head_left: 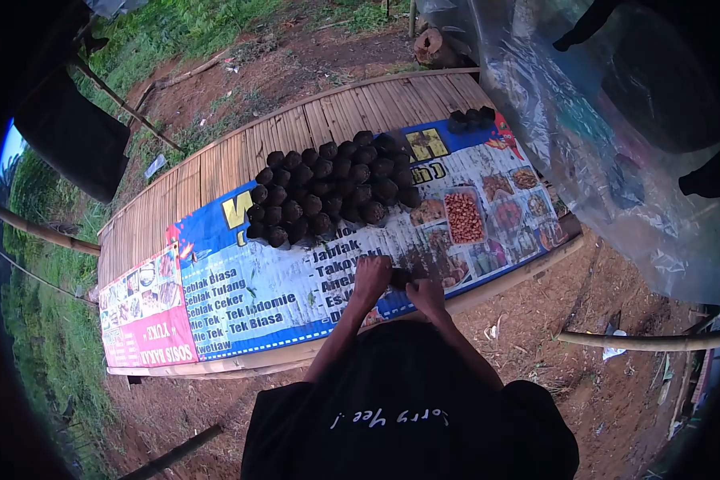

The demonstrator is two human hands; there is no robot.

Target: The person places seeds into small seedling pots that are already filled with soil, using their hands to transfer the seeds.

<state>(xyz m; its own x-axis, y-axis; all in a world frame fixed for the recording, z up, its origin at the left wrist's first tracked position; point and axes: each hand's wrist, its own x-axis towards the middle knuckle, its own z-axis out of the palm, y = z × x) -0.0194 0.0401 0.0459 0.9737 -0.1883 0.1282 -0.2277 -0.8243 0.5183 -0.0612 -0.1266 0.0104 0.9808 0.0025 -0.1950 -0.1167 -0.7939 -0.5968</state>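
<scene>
Near the front edge of the banner-covered bamboo table, both of my hands meet around a small dark bag. My left hand has its fingers curled at the bag's left side. On the other side my right hand closes on it. Loose dark soil lies just beyond my hands. Many dark, soil-filled bags stand packed together farther back on the banner. To the right sits a clear tray of reddish-brown seeds or nuts.
Several more dark bags stand at the table's back right. Bare bamboo slats run along the far side. Clear plastic sheeting hangs at the right. Bamboo poles cross at both sides, and a log lies behind the table.
</scene>
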